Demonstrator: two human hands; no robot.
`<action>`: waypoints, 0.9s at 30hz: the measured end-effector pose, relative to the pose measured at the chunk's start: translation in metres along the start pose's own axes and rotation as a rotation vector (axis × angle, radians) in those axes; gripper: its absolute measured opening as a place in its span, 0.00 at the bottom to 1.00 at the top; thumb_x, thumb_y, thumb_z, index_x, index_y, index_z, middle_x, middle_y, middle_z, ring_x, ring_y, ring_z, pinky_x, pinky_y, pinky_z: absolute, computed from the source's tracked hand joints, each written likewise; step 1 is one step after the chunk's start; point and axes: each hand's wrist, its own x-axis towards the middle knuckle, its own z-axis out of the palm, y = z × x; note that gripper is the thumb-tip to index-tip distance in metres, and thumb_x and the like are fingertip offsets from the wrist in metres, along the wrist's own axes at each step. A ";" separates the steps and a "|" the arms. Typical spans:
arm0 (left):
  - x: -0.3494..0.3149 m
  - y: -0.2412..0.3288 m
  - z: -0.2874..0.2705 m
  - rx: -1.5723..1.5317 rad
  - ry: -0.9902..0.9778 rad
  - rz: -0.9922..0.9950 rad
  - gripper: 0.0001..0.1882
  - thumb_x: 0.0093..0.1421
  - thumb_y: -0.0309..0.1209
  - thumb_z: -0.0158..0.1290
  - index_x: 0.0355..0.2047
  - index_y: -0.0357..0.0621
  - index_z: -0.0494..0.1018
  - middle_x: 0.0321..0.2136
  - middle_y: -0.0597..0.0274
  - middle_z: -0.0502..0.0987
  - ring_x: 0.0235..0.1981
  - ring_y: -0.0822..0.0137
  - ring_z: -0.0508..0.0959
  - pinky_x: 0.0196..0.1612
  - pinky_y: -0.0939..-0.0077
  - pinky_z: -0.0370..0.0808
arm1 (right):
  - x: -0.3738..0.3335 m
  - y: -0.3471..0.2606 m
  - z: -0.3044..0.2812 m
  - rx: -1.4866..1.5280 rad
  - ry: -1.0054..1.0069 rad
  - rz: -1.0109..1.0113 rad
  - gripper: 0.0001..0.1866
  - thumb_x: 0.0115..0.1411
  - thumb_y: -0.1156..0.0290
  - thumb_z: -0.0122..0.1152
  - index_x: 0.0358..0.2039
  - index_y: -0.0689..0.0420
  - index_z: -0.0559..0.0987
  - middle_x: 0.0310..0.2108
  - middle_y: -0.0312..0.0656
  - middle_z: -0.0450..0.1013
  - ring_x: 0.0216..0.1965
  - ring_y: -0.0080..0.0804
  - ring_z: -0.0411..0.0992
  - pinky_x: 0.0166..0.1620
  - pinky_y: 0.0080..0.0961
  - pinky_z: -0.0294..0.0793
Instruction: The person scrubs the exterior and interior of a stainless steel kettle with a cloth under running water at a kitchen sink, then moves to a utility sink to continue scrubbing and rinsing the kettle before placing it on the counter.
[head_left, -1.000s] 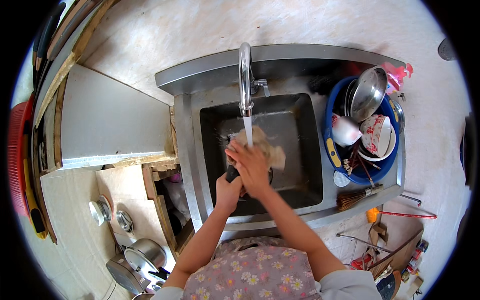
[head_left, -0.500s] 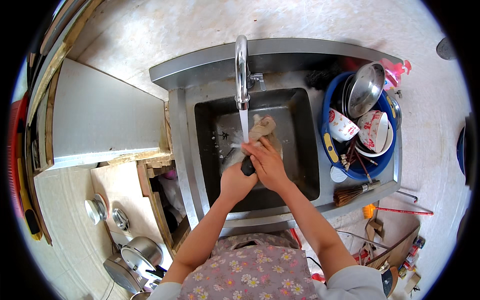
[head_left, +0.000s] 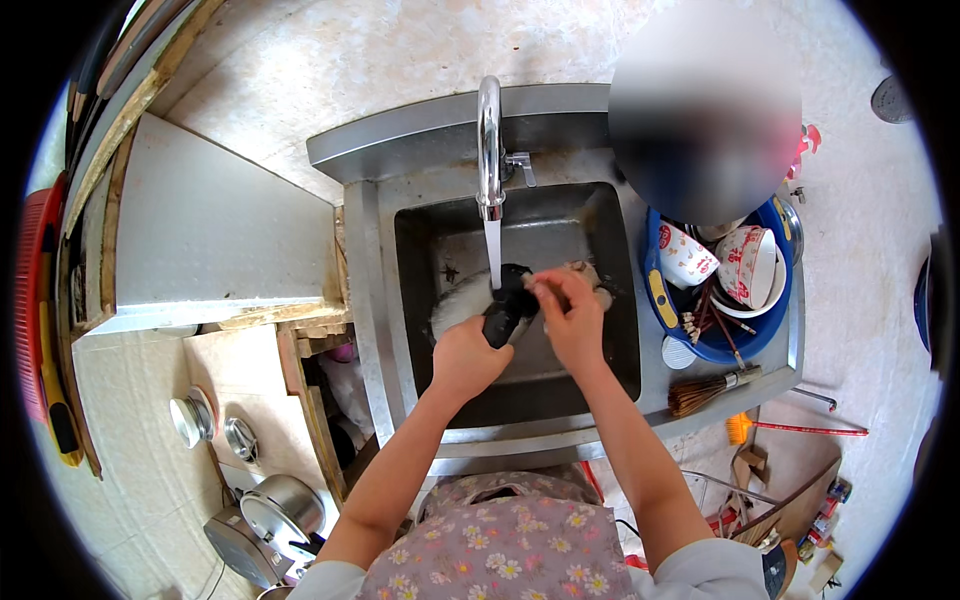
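Over the sink point(head_left: 410, 370), my left hand point(head_left: 470, 357) is closed round a black handle point(head_left: 510, 308). A pale, shiny shape point(head_left: 458, 305) shows beside the handle, but its kind is unclear. The fingers of my right hand point(head_left: 572, 318) are pinched together at the handle's far part, with a beige cloth point(head_left: 590, 278) bunched behind and to the right of them. Water runs from the chrome faucet point(head_left: 489, 130) down onto the far end of the handle.
On the right side of the counter stands a blue basin point(head_left: 655, 290) of bowls, chopsticks and metalware, partly behind a blurred patch. A straw brush point(head_left: 700, 390) lies before it. A grey board point(head_left: 220, 220) stands left of the sink; a metal pot point(head_left: 285, 510) sits lower left.
My right hand has moved right, off the left hand, taking the cloth along. More of the black handle now shows, turned under the water.
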 end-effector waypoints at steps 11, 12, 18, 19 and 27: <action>-0.012 0.008 0.005 0.274 -0.078 0.102 0.15 0.42 0.36 0.56 0.26 0.37 0.73 0.23 0.47 0.77 0.29 0.49 0.78 0.34 0.60 0.74 | -0.012 -0.004 -0.013 -0.006 -0.445 -0.047 0.04 0.51 0.78 0.61 0.29 0.60 0.79 0.31 0.43 0.74 0.35 0.35 0.74 0.39 0.25 0.72; -0.014 0.008 0.008 0.272 -0.077 0.111 0.15 0.42 0.36 0.56 0.26 0.38 0.73 0.23 0.47 0.76 0.29 0.49 0.78 0.34 0.60 0.74 | -0.009 -0.001 -0.014 -0.041 -0.470 -0.077 0.04 0.48 0.78 0.62 0.28 0.60 0.79 0.29 0.42 0.75 0.35 0.37 0.73 0.40 0.28 0.72; -0.020 0.014 0.020 0.301 -0.116 0.128 0.16 0.40 0.38 0.57 0.25 0.37 0.74 0.21 0.46 0.76 0.28 0.48 0.77 0.34 0.59 0.74 | -0.005 0.005 -0.031 -0.149 -0.561 -0.220 0.05 0.46 0.77 0.62 0.26 0.59 0.79 0.29 0.41 0.75 0.34 0.39 0.73 0.39 0.31 0.71; -0.021 0.014 0.021 0.291 -0.120 0.125 0.16 0.40 0.38 0.57 0.25 0.37 0.74 0.21 0.46 0.76 0.28 0.48 0.77 0.34 0.59 0.74 | -0.008 0.000 -0.031 -0.116 -0.592 -0.240 0.05 0.46 0.77 0.62 0.26 0.59 0.79 0.28 0.41 0.75 0.34 0.40 0.72 0.39 0.30 0.71; -0.023 0.019 0.023 0.243 -0.145 0.128 0.15 0.40 0.37 0.56 0.25 0.37 0.74 0.21 0.45 0.75 0.28 0.47 0.77 0.34 0.58 0.73 | -0.013 0.008 -0.045 -0.141 -0.531 -0.345 0.05 0.46 0.76 0.62 0.26 0.58 0.78 0.28 0.39 0.75 0.33 0.38 0.72 0.39 0.31 0.71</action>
